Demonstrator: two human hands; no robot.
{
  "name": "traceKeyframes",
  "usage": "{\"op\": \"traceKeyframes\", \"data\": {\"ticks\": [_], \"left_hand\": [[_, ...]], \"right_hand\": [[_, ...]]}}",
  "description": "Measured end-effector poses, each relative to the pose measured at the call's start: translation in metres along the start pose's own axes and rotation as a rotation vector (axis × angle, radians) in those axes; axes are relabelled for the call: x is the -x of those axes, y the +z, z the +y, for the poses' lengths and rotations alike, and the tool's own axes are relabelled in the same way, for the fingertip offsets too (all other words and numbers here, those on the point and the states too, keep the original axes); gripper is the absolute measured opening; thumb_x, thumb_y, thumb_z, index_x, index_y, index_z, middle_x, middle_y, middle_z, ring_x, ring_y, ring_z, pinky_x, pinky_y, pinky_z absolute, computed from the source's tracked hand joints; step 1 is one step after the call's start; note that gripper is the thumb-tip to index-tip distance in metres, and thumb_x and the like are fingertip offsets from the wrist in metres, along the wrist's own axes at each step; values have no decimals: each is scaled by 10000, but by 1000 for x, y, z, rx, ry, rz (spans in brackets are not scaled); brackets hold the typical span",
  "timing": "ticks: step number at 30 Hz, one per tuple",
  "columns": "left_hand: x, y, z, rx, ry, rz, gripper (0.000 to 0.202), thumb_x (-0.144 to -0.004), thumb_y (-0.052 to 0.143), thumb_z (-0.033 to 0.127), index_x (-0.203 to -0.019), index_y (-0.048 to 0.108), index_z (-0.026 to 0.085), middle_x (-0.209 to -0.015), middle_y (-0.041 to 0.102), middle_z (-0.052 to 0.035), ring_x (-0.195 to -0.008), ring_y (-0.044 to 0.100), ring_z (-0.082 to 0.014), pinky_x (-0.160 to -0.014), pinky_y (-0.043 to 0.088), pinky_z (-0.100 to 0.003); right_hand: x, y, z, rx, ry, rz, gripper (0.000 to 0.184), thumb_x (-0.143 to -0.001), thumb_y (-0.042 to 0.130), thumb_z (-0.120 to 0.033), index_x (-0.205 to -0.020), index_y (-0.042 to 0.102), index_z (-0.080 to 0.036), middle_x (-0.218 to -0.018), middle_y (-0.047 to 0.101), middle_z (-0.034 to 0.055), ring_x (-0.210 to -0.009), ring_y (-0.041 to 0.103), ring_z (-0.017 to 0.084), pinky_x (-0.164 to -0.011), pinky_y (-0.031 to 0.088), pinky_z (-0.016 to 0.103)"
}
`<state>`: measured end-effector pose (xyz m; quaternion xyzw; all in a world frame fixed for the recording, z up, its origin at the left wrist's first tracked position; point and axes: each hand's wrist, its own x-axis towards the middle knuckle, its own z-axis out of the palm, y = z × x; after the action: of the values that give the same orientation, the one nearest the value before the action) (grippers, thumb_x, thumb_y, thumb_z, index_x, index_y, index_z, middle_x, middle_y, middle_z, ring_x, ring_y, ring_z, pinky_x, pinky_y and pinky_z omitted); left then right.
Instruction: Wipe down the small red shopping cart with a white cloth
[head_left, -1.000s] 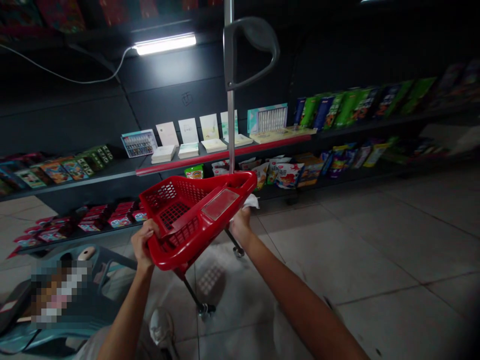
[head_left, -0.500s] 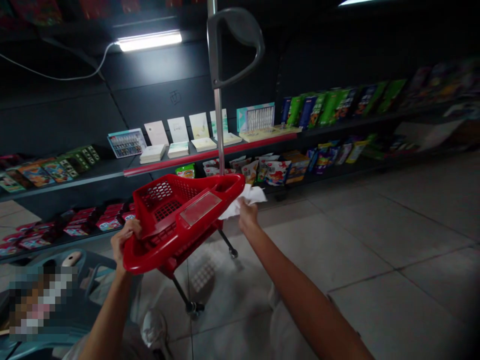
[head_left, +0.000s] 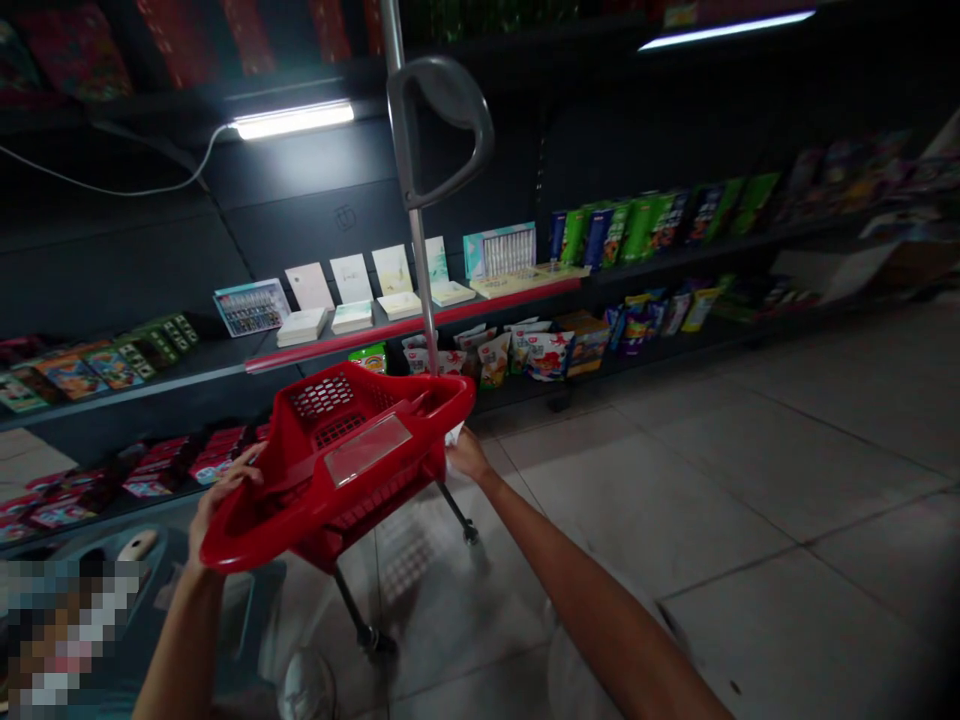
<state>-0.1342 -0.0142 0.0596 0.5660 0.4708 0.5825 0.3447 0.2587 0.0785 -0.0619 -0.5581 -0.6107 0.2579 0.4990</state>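
A red plastic shopping basket [head_left: 337, 470] on wheels is tilted toward me, its grey pull handle [head_left: 439, 125] rising on a metal pole. My left hand [head_left: 217, 490] grips the basket's near left rim, fingers curled over the edge. My right hand [head_left: 466, 455] is closed on a white cloth [head_left: 454, 433] and presses it against the basket's right outer side, just under the rim. Most of the cloth is hidden behind the basket.
Dark shelves [head_left: 337, 340] run along the back with cards, paint sets and snack bags. A teal plastic chair [head_left: 150, 600] stands at lower left. My shoe [head_left: 307, 685] shows near the basket's wheel [head_left: 367, 640]. Tiled floor [head_left: 712, 500] stretches to the right.
The basket has swung lower and to the left with my left hand. My right hand with the cloth has dropped from the rim's top corner down onto the basket's side.
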Motion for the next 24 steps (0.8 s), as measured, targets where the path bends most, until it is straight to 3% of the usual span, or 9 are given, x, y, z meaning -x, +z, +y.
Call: {"op": "traceKeyframes", "data": {"ticks": [3, 6, 9, 11, 13, 17, 21, 24], "left_hand": [[6, -9, 20, -64, -133, 61, 374, -701, 762, 467, -985, 737, 224, -1301, 705, -62, -1340, 561, -341, -1190, 423, -470], [11, -15, 40, -64, -174, 160, 494, -750, 765, 490, -1169, 715, 234, -1384, 677, -53, -1306, 594, -329, -1149, 472, -480], [20, -15, 63, -109, 8, 269, 386, -811, 713, 471, -1098, 743, 215, -1340, 707, -52, -1290, 601, -327, -1178, 432, -515], [29, -9, 83, -365, 156, 316, 358, -898, 630, 475, -1114, 756, 219, -1279, 729, -48, -1277, 603, -333, -1194, 385, -560], [42, 2, 105, -574, 256, 367, 362, -952, 567, 501, -1143, 752, 255, -1203, 743, -37, -1228, 622, -335, -1166, 389, -579], [71, 46, 137, -738, 521, 261, 319, -1006, 495, 444, -1123, 736, 272, -1206, 729, -42, -1192, 638, -301, -1075, 460, -478], [85, 97, 137, -945, 597, 80, 310, -984, 536, 414, -1226, 695, 303, -1249, 720, -58, -1132, 657, -310, -960, 501, -461], [82, 120, 125, -1041, 635, 87, 346, -960, 580, 405, -1277, 666, 295, -1229, 727, -89, -1110, 657, -330, -982, 463, -491]], "right_hand": [[-4, -12, -13, -64, 32, -4, 292, -810, 642, -260, -1074, 743, -186, -1017, 788, 76, -962, 737, 237, -884, 576, 319], [-6, -23, -42, -294, -98, 72, 483, -865, 652, -378, -1323, 659, -223, -1318, 709, 76, -1246, 644, 244, -1085, 495, 383], [-5, -26, -70, -614, -250, 155, 596, -848, 712, -421, -1397, 595, -220, -1433, 634, 85, -1358, 567, 237, -1189, 402, 428], [-3, -25, -82, -757, -275, 206, 633, -812, 769, -410, -1387, 594, -209, -1422, 640, 102, -1330, 592, 238, -1196, 395, 446], [0, -22, -88, -825, -276, 236, 671, -788, 805, -390, -1394, 584, -205, -1438, 626, 119, -1328, 596, 243, -1201, 390, 458], [6, -18, -88, -821, -231, 291, 589, -789, 806, -373, -1325, 640, -195, -1382, 664, 123, -1299, 613, 246, -1208, 380, 460], [9, -14, -80, -798, -176, 246, 443, -754, 801, -330, -1171, 720, -204, -1213, 750, 93, -1219, 657, 261, -1150, 446, 447], [11, -13, -75, -902, -67, 186, 405, -705, 782, -288, -1100, 733, -219, -1096, 780, 54, -1127, 700, 253, -1081, 506, 439]]}}
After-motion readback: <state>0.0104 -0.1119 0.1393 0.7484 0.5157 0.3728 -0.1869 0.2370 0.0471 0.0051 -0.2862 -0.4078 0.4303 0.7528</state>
